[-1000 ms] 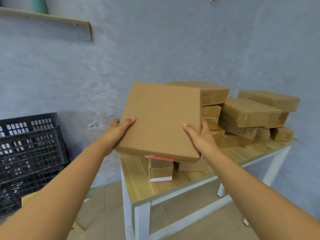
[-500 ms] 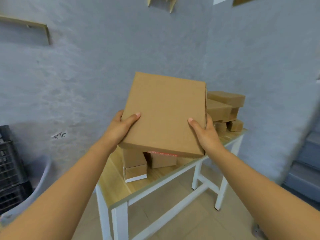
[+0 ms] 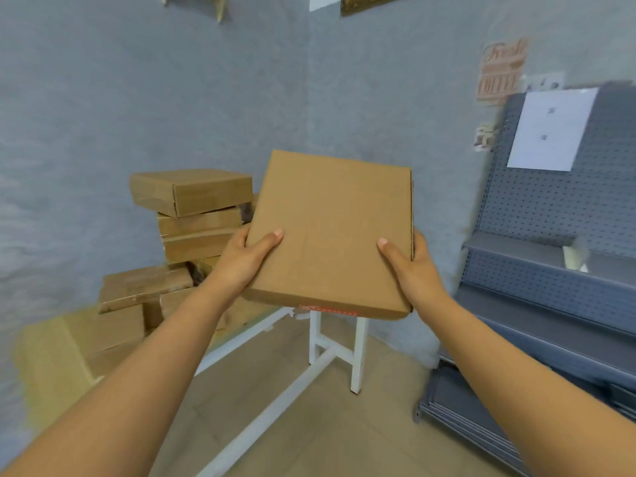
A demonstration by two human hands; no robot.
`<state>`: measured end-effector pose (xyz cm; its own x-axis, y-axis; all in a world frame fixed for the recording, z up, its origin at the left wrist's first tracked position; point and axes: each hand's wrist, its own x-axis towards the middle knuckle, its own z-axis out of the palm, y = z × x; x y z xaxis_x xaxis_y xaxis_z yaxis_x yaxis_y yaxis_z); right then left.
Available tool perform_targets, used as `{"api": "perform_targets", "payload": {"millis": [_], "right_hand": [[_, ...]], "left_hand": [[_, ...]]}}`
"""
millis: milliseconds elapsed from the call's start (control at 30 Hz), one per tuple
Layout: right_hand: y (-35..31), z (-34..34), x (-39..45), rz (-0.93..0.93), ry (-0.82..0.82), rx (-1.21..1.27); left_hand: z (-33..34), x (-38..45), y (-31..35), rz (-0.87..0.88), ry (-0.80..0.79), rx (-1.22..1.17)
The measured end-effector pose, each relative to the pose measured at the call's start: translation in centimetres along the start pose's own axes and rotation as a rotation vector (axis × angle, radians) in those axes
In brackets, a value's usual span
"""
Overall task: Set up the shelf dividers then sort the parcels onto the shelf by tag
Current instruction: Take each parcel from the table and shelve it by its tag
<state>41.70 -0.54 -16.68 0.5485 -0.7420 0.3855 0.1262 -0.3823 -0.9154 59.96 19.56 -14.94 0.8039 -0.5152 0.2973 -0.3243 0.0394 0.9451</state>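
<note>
A flat cardboard box (image 3: 330, 232) is held up in the air by both hands.

The box is grasped at its near corners: the left hand (image 3: 246, 258) is wrapped on the left edge with the thumb on top, the right hand (image 3: 411, 270) likewise on the right edge. A red strip shows on its near side. To the left, more boxes (image 3: 192, 215) are stacked on the worktop (image 3: 51, 352); to the right a grey shelf (image 3: 550, 270) stands, with a white sheet (image 3: 550, 129) on its pegboard back.

parcel (image 3: 330, 232): matt cardboard | shelf (image 3: 550, 215): perforated painted metal | table (image 3: 44, 352): wood-grain top
</note>
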Motion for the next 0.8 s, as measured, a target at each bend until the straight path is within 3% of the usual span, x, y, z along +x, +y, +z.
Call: {"api": "perform_targets", "payload": {"millis": [167,300,367,467,533,600,733,800], "right_hand": [[1.8,-8.9,0.0,0.076,0.014,0.024],[1.7,-14.5,0.2,0.266,-0.052,0.16],[1.3,-15.9,0.6,0.287,0.008,0.195],[1.1,-14.9,1.1,0.174,0.198,-0.031],[1.4,-12.8,1.6,0.073,0.265,-0.247],[1.8,-10.6,2.0,-0.056,0.292,-0.43],[2.0,-7.9,3.4,-0.303,0.33,-0.721],[2.0,-6.6,4.4,-0.402,0.276,-0.793]], "left_hand": [[9.1,-0.9,0.8,-0.011,-0.068,-0.019],[13.7,-1.0,1.5,0.012,-0.126,0.059],[15.8,-0.4,1.6,0.055,-0.128,0.226],[20.3,-0.5,2.6,0.076,-0.257,0.357],[23.7,-1.1,4.0,0.0,-0.391,0.273],[26.1,-1.4,5.4,-0.104,-0.427,0.099],[26.6,0.0,6.1,-0.092,-0.366,-0.317],[26.0,1.5,5.5,-0.057,-0.255,-0.451]]}}
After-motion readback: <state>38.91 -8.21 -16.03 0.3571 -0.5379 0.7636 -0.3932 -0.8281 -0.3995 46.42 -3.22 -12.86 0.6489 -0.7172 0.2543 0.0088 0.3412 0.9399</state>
